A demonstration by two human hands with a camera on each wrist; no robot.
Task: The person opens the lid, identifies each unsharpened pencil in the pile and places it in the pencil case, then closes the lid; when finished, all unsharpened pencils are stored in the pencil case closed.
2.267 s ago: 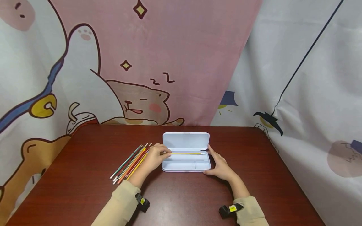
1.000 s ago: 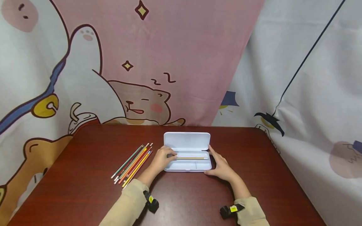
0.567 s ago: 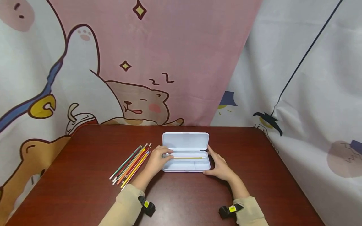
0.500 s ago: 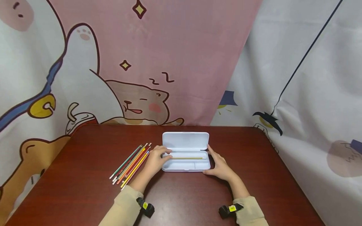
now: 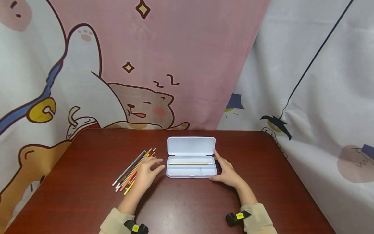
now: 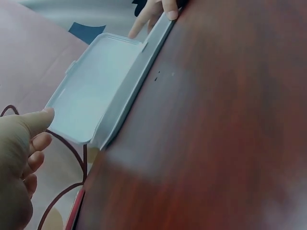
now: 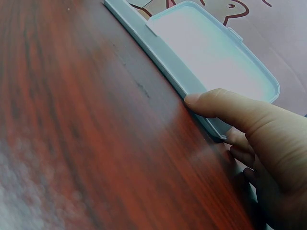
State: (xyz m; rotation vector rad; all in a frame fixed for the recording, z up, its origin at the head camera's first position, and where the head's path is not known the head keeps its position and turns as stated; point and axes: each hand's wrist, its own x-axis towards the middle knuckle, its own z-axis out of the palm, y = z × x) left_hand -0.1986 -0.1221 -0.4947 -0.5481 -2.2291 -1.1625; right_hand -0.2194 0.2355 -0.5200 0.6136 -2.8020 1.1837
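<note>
A white pencil case (image 5: 184,171) lies on the table with its lid (image 5: 191,146) raised at the back. One yellow pencil (image 5: 190,164) rests lengthwise in its long rear compartment. My right hand (image 5: 228,172) holds the case's right end, thumb on the front edge and fingers at the far side; the right wrist view shows the thumb (image 7: 216,103) against the edge. Left of the case, my left hand (image 5: 147,172) is over the right side of a bundle of pencils (image 5: 130,172), partly hiding it. Nothing is between its parted thumb and fingers.
The dark red-brown table (image 5: 187,204) reaches back to a cartoon-printed cloth (image 5: 190,65). The case has a lower front row split by a small divider (image 5: 200,171). A black wrist camera (image 5: 136,227) sits at the left sleeve and another camera (image 5: 237,217) at the right.
The yellow pencil has come down into the case, and my left hand has let go of it and moved left to the bundle. My right hand stays on the case's right end.
</note>
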